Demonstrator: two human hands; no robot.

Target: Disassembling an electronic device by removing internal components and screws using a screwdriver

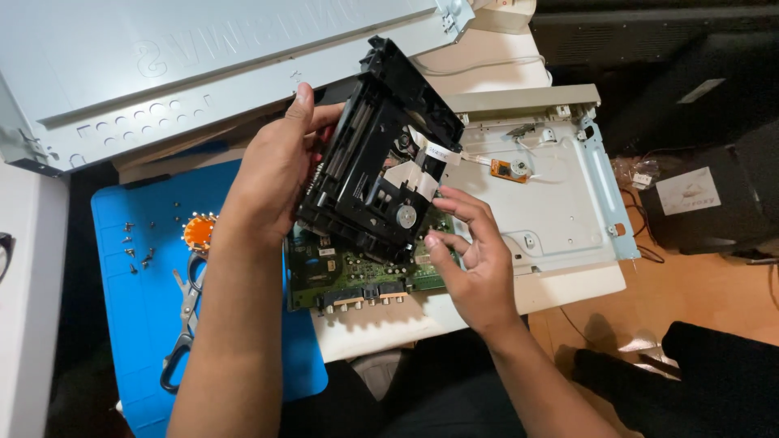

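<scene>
The left hand point(272, 174) grips the black plastic drive mechanism point(377, 154) by its frame edge, holding it tilted above the green circuit board point(349, 276). At four o'clock the right hand point(475, 259), fingers loosely curled and holding nothing, touches its lower corner near the white ribbon cable point(418, 174). The mechanism looks light, stiff and fragile; its frame edges seem the safest hold. Scissors point(187, 316) lie on the blue mat point(138, 341) at eight o'clock.

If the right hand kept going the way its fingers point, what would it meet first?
The right hand points up-left at the black drive assembly. Its fingertips seem already at the assembly's lower edge, so that comes first, though depth is unclear.
</scene>
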